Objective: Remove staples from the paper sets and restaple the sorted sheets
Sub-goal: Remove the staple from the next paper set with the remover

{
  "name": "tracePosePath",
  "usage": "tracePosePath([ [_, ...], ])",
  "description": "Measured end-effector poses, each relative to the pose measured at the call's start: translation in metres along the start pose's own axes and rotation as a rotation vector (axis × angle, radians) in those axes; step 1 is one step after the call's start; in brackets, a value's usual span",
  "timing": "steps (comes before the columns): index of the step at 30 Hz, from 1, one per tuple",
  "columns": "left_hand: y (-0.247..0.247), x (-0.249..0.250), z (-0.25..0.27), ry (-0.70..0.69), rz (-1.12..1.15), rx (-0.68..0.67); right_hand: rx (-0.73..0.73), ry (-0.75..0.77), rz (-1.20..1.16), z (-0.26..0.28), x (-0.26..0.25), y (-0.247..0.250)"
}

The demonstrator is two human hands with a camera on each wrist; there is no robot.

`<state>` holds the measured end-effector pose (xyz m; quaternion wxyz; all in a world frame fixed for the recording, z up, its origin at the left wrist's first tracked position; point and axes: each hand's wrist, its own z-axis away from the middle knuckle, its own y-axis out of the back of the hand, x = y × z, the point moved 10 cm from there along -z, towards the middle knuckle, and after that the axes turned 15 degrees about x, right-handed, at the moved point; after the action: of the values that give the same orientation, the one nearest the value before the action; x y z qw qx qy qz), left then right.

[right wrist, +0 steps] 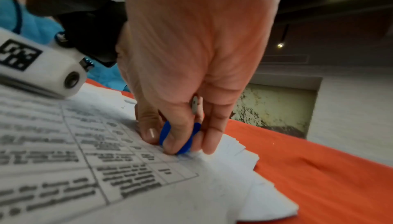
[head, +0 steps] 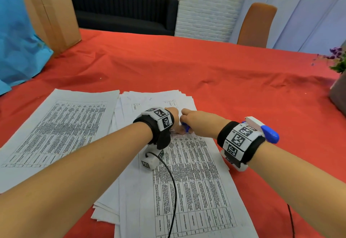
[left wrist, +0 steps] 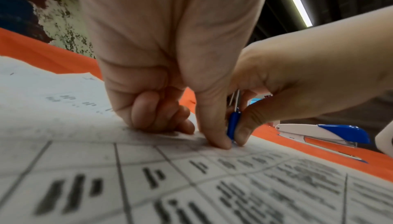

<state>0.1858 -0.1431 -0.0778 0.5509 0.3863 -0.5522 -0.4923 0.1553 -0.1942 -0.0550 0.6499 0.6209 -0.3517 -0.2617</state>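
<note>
A stapled paper set (head: pixel 196 172) with printed tables lies on the red tablecloth (head: pixel 224 72), on top of a loose pile of sheets. My left hand (head: pixel 173 114) rests on the set's far edge, fingers curled under and thumb (left wrist: pixel 214 136) pressing the paper down. Right beside it my right hand (head: pixel 198 121) pinches a blue staple remover (right wrist: pixel 164 131) between thumb and fingers, its jaws down on the sheet near the top corner. The staple itself is hidden. A blue and white stapler (head: pixel 269 133) lies on the cloth behind my right wrist.
A second printed stack (head: pixel 61 125) lies to the left. A cardboard box (head: pixel 50 12) and blue bag (head: pixel 18 41) stand at the far left, a chair (head: pixel 256 26) at the far side, a flower pot (head: pixel 338 59) at the right edge. A black cable (head: pixel 174 191) crosses the paper.
</note>
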Motion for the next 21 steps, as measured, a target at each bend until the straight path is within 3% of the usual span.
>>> tracePosePath([
  [4, 0.003, 0.007, -0.001, -0.088, -0.093, -0.006, -0.008, -0.139, -0.317, 0.000, 0.027, -0.006],
  [9, 0.000, 0.013, -0.003, -0.145, -0.172, -0.005, -0.046, -0.208, -0.476, 0.003, 0.044, -0.013],
  [12, -0.002, 0.015, -0.004, -0.173, -0.219, 0.016, -0.063, -0.341, -0.750, 0.007, 0.056, -0.023],
  [21, -0.005, 0.011, -0.006, -0.151, -0.215, 0.006, -0.054, -0.524, -1.258, 0.013, 0.062, -0.042],
])
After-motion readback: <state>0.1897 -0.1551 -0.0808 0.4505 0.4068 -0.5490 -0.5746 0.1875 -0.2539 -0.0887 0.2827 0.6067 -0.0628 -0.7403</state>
